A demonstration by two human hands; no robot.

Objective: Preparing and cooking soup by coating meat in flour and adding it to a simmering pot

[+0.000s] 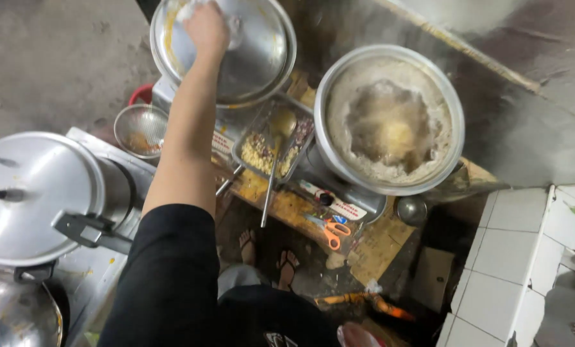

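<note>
A steaming pot (390,119) of boiling liquid fills the 2 o'clock side, its rim just beside a shallow metal pan (226,48) at 12 o'clock, where the left hand (205,27) presses a white cloth (188,9), fingers curled together. Orange-handled scissors (329,231) lie at 5 o'clock on the wooden board edge, near a strip label.

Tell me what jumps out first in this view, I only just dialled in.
A big pot of foaming, bubbling broth sits at upper right. At top centre, the left hand presses a white cloth into a wide metal pan. A pot under a shiny metal lid fills the left edge, and orange-handled scissors lie on the wooden board below the pot.
</note>
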